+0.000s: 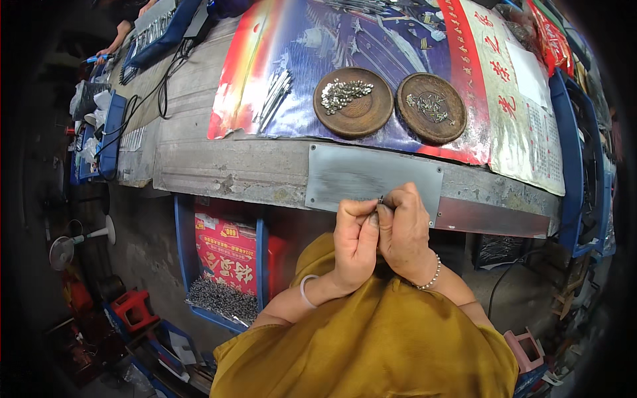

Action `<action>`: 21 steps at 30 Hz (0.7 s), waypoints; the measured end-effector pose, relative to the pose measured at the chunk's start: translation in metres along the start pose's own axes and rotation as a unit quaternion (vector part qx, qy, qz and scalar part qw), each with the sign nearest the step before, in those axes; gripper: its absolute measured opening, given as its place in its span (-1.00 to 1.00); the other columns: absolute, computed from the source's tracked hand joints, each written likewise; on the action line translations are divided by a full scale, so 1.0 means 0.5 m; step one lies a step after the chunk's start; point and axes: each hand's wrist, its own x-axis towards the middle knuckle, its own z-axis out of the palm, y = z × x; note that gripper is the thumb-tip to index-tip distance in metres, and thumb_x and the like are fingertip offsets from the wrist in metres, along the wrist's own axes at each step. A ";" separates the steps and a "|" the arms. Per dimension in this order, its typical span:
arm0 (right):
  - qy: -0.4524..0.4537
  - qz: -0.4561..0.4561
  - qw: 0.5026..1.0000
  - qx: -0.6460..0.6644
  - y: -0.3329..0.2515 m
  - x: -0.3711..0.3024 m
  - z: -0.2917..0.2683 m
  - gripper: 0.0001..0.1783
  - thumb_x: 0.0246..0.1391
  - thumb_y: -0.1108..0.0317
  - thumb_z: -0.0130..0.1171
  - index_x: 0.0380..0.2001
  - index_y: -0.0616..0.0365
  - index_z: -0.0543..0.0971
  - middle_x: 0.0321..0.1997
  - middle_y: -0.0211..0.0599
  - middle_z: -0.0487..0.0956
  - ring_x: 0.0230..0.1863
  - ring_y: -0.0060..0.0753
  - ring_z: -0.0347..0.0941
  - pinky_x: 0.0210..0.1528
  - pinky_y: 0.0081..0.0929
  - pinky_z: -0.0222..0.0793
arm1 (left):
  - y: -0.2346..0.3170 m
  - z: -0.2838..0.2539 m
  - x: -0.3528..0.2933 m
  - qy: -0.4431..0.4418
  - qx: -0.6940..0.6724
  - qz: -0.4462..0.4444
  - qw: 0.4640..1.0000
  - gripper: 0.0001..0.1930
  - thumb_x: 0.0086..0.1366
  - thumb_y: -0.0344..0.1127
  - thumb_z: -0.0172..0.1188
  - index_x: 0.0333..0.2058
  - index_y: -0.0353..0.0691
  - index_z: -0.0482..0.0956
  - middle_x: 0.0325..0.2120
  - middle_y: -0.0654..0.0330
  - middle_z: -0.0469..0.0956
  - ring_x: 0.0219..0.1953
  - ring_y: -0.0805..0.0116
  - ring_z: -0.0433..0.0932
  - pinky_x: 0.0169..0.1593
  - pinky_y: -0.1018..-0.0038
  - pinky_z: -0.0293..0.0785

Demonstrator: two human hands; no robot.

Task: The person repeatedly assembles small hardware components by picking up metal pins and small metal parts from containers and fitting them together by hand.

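Observation:
My left hand (355, 239) and my right hand (406, 232) meet at the bench's front edge, thumbs and fingers pinched together. Between their fingertips shows a tiny dark metal piece (380, 199), too small to tell its kind. Just beyond them, a grey metal plate (358, 169) is fixed to the bench edge with screws at its corners. Farther back, one round wooden dish (371, 123) holds a heap of small silvery beads (342, 95). A second wooden dish (415, 129), to its right, holds thin little metal pins (434, 109).
Slim metal rods (275, 96) lie left of the dishes on a printed poster sheet (232, 99). A blue drawer (262, 259) of small metal parts sits below the bench at left. Blue bins (570, 126) stand at far right. A person's hand (119, 36) shows far left.

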 end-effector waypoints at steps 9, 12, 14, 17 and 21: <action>-0.094 0.131 0.935 0.315 0.015 0.008 -0.016 -0.73 0.25 0.31 -0.12 -0.41 0.31 0.42 -0.48 -0.24 0.43 -0.49 -0.44 0.37 -0.41 -0.56 0.30 | 0.064 -0.065 0.011 -0.020 -0.208 -0.157 0.965 -0.70 0.38 -0.38 -0.21 0.06 -0.22 0.24 -0.63 0.28 0.27 -0.69 0.65 0.06 -0.63 0.69 0.00; -0.069 0.135 0.948 0.279 0.021 0.002 -0.021 -0.69 0.28 0.29 -0.20 -0.41 0.28 0.42 -0.46 -0.25 0.43 -0.42 -0.44 0.36 -0.33 -0.57 0.31 | 0.087 -0.136 -0.004 -0.002 -0.109 -0.116 0.987 -0.73 0.39 -0.35 -0.20 0.02 -0.25 0.27 -0.59 0.25 0.35 -0.69 0.63 0.13 -0.61 0.72 0.08; -0.056 0.159 0.944 0.283 0.030 -0.008 -0.027 -0.68 0.29 0.27 -0.24 -0.39 0.29 0.40 -0.40 -0.20 0.41 -0.34 -0.44 0.35 -0.28 -0.59 0.30 | 0.106 -0.211 -0.037 0.101 -0.060 -0.101 0.988 -0.74 0.39 -0.32 -0.19 -0.01 -0.27 0.28 -0.54 0.23 0.39 -0.67 0.62 0.20 -0.59 0.72 0.14; -0.083 0.105 0.944 0.301 0.021 0.003 -0.016 -0.69 0.32 0.31 -0.29 -0.36 0.27 0.39 -0.35 -0.25 0.39 -0.32 -0.47 0.34 -0.21 -0.58 0.32 | 0.165 -0.380 -0.139 0.269 0.168 0.010 0.948 -0.76 0.36 -0.33 -0.08 -0.04 -0.25 0.32 -0.47 0.26 0.44 -0.53 0.61 0.42 -0.45 0.69 0.37; -0.079 0.087 0.964 0.239 0.013 0.007 -0.001 -0.69 0.32 0.33 -0.29 -0.39 0.27 0.39 -0.31 -0.25 0.40 -0.28 -0.47 0.34 -0.20 -0.57 0.32 | 0.279 -0.589 -0.336 0.469 0.338 0.036 0.815 -0.77 0.34 -0.41 -0.07 -0.06 -0.31 0.35 -0.44 0.25 0.46 -0.42 0.55 0.46 -0.29 0.60 0.45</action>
